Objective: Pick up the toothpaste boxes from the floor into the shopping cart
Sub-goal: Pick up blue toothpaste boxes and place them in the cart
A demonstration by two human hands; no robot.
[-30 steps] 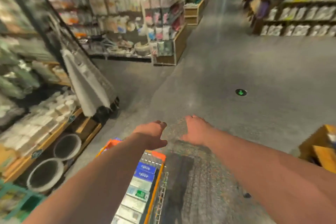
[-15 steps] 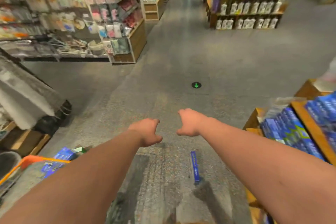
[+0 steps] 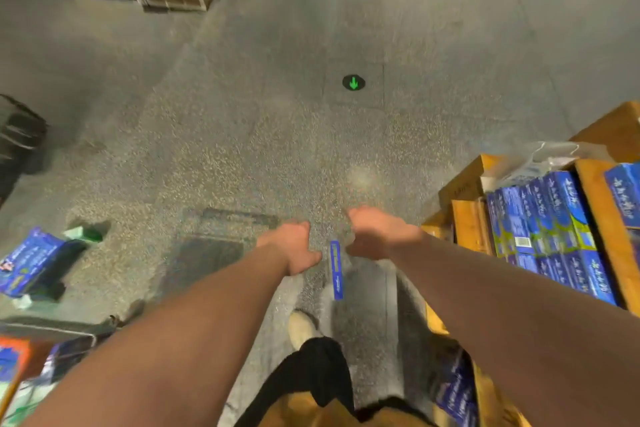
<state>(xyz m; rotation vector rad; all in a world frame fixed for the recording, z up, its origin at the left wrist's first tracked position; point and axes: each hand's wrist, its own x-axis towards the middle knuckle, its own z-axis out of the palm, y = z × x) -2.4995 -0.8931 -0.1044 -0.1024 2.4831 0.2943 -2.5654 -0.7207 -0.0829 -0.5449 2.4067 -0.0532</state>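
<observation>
Toothpaste box (image 3: 336, 269) is lying on the floor (image 3: 242, 114), now between the left hand (image 3: 294, 248) and right hand (image 3: 377, 232) as the view is dipping toward it, so a pickup is probably nearing. Both hands are hanging loosely curled, holding nothing. The box's print is blurring past reading.

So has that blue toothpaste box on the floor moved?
No: the toothpaste box still lies lengthwise in line with the green arrow marker.
</observation>
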